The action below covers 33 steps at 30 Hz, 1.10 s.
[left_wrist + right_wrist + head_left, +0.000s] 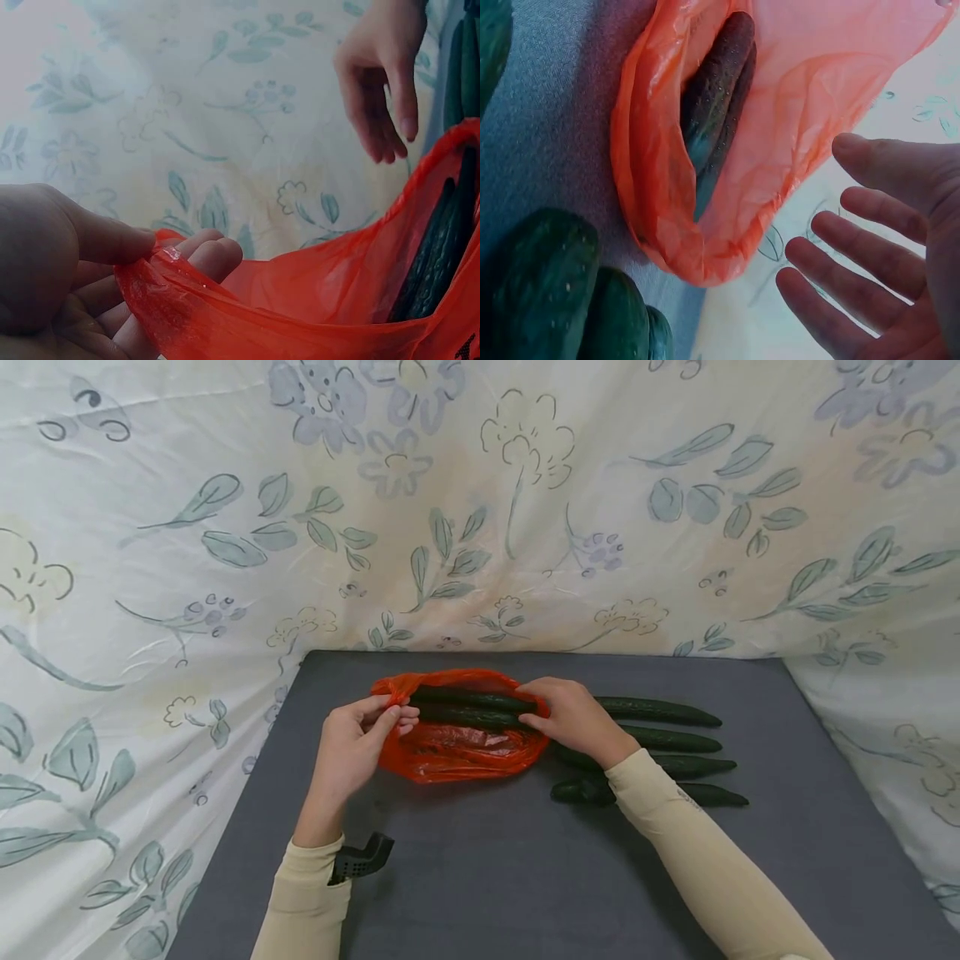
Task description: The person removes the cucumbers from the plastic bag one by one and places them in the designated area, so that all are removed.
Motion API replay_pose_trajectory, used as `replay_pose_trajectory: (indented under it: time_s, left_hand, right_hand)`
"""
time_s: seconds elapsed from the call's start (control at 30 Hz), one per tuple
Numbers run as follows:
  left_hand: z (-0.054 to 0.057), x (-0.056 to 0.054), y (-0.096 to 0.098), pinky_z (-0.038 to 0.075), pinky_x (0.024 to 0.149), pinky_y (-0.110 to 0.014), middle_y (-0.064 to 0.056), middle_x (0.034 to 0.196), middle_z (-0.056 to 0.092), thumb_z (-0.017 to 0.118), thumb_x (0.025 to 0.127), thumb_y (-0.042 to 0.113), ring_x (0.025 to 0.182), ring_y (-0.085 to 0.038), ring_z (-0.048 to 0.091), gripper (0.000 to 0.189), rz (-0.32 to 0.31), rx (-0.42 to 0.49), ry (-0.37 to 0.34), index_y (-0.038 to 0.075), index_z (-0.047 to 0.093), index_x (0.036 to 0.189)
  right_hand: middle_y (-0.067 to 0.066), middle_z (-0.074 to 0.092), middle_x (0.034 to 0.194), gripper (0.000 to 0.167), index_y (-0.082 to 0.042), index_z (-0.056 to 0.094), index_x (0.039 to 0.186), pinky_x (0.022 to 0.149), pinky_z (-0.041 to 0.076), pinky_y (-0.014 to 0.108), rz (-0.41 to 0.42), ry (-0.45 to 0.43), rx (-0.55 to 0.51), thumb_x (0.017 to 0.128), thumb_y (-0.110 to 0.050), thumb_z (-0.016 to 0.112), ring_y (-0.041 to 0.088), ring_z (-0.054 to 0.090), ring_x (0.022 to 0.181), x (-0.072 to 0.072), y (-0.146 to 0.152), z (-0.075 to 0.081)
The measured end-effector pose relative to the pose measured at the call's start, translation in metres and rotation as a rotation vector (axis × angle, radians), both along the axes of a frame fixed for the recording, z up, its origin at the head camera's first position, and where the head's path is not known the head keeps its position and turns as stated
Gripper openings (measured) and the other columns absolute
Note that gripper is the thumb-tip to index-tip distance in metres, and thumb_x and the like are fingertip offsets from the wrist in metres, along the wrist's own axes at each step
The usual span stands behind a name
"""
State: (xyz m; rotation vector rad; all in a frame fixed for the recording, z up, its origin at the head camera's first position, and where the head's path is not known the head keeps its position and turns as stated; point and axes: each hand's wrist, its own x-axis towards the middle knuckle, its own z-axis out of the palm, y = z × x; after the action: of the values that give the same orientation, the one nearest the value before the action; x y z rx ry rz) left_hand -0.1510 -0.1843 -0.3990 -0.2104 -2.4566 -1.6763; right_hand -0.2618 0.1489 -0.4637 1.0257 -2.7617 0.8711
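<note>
Between thumb and fingers my left hand (351,747) pinches the left rim of a red plastic bag (457,770). The pinched film stretches up from the bag (300,300) in the left wrist view. Two dark green cucumbers (471,698) lie side by side inside, showing through the bag's mouth. Over the bag's right edge in the head view is my right hand (577,717). In the right wrist view that hand (922,326) has its fingers spread and straight, with a gap between them and the bag (656,172), and holds nothing.
Several cucumbers (675,740) lie in a row on the grey table (465,868) to the right of the bag, partly hidden by my right hand and forearm. A black wrist device (363,857) sits on my left sleeve. Floral cloth (450,485) hangs behind the table.
</note>
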Motion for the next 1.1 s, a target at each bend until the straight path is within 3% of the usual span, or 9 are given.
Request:
replay_pose_trajectory:
  time_s: [0.4, 0.77, 1.1]
  left_hand:
    - [0.001, 0.002, 0.001, 0.061, 0.091, -0.023, -0.019, 0.114, 0.079, 0.066, 0.11, 0.007, 0.091, -0.011, 0.079, 0.033, -0.001, 0.01, -0.013, -0.01, 0.068, 0.137]
    - [0.003, 0.001, 0.002, 0.06, 0.092, -0.023, -0.019, 0.114, 0.079, 0.065, 0.11, 0.008, 0.092, -0.012, 0.079, 0.032, -0.003, 0.016, -0.009, -0.01, 0.069, 0.137]
    - [0.004, 0.002, 0.003, 0.061, 0.091, -0.023, -0.02, 0.114, 0.079, 0.065, 0.11, 0.006, 0.092, -0.01, 0.079, 0.031, -0.01, 0.024, -0.003, -0.011, 0.068, 0.137]
  right_hand:
    - [0.012, 0.071, 0.139, 0.049, -0.004, 0.07, 0.143, 0.107, 0.057, 0.053, 0.03, -0.083, 0.099, 0.099, -0.02, 0.084, 0.032, 0.068, 0.127, -0.007, -0.021, -0.008]
    - [0.013, 0.072, 0.135, 0.046, -0.003, 0.072, 0.14, 0.107, 0.057, 0.053, 0.042, -0.087, 0.107, 0.098, -0.017, 0.084, 0.032, 0.069, 0.122, -0.011, -0.036, -0.009]
    - [0.01, 0.074, 0.132, 0.044, -0.005, 0.073, 0.138, 0.106, 0.058, 0.051, 0.036, -0.107, 0.193, 0.099, -0.02, 0.084, 0.03, 0.07, 0.12, -0.021, -0.047, -0.021]
